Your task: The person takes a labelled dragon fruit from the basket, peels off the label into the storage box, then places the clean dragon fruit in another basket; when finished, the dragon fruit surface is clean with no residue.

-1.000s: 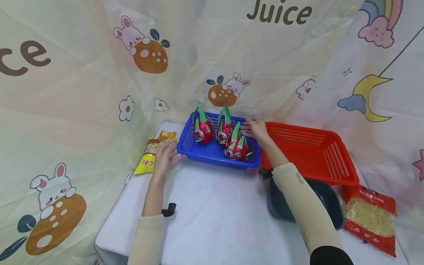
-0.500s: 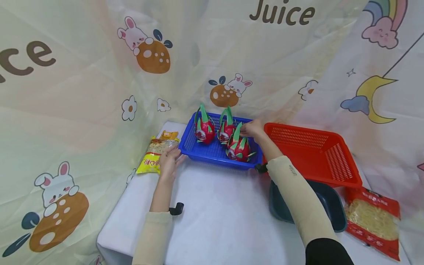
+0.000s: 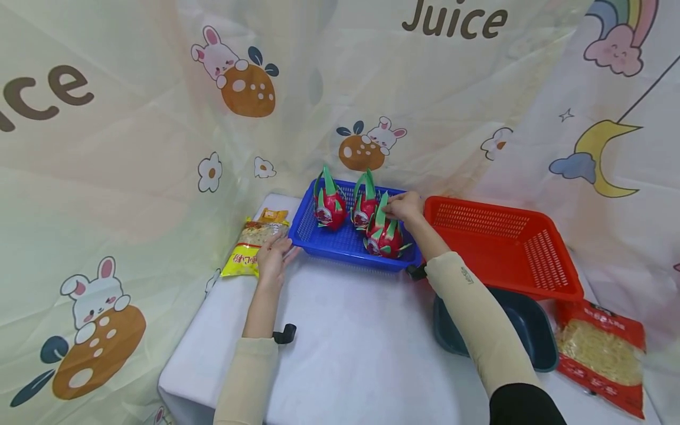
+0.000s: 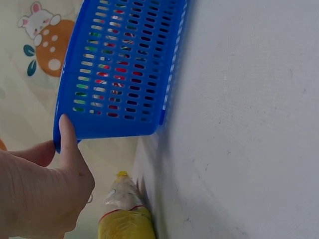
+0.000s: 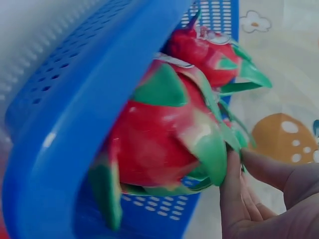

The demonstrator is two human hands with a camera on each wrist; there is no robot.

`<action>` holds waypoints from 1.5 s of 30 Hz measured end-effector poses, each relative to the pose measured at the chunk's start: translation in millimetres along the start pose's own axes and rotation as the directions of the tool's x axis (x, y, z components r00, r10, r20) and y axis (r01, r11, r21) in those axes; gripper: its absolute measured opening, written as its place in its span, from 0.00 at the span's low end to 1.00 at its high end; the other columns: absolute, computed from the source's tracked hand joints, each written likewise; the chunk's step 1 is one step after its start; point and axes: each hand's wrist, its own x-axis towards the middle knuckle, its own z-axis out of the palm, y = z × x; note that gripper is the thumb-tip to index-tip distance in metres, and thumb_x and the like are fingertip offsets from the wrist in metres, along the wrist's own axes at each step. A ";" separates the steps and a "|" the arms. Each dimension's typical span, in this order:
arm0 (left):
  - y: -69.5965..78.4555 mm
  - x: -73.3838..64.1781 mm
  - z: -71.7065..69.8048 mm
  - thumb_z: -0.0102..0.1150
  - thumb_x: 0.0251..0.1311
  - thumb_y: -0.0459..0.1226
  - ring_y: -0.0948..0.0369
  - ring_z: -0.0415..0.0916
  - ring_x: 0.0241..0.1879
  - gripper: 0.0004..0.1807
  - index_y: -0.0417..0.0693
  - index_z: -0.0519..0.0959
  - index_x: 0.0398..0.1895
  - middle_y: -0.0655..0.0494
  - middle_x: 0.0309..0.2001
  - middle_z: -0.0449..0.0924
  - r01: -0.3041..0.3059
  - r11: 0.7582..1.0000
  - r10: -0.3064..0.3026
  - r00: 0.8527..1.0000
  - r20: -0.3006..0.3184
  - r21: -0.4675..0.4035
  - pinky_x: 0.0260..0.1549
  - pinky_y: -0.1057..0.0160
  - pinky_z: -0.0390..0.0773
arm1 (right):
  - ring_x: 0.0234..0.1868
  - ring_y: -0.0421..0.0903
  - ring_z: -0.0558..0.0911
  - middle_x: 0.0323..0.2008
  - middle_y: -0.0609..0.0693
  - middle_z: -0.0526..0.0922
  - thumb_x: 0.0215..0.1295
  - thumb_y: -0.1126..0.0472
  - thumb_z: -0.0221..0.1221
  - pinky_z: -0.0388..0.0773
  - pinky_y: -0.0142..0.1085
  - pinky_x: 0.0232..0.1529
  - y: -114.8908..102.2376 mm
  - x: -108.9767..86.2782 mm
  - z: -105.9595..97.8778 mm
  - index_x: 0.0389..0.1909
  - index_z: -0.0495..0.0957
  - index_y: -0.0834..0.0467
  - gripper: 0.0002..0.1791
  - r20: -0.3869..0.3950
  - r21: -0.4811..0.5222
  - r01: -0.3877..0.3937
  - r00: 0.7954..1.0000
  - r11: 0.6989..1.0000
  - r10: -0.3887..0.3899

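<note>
Three pink-red dragon fruits with green leaves sit in a blue plastic basket point(image 3: 340, 252) at the back of the table. My right hand point(image 3: 406, 208) pinches the leafy tip of the front right dragon fruit point(image 3: 385, 239) between thumb and fingers, as the right wrist view shows close up. The left dragon fruit point(image 3: 330, 211) and the middle dragon fruit point(image 3: 363, 211) stand beside it, leaf tips up. At the basket's left front corner, my left hand point(image 4: 50, 184) grips the rim between thumb and finger.
To the right stands a red basket point(image 3: 499, 248), with a dark green basin point(image 3: 533, 330) before it, partly under my right forearm. A red noodle packet point(image 3: 600, 354) lies at far right. Behind my left hand lie a yellow bag point(image 3: 247, 248) and a small orange packet point(image 3: 273, 216).
My left hand has moved right to the blue basket's corner and taken hold of the rim. The right hand has closed its fingers on the front dragon fruit's leaves.
</note>
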 end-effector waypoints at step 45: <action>-6.1 -1.1 4.2 0.60 0.73 0.30 0.53 0.82 0.57 0.28 0.41 0.70 0.75 0.42 0.64 0.78 -0.043 0.998 0.045 0.998 -0.045 0.047 0.50 0.60 0.87 | 0.41 0.46 0.91 0.43 0.51 0.90 0.67 0.62 0.70 0.88 0.37 0.44 -41.9 -99.5 -66.0 0.62 0.81 0.64 0.24 0.229 0.322 0.100 0.957 0.942 -0.180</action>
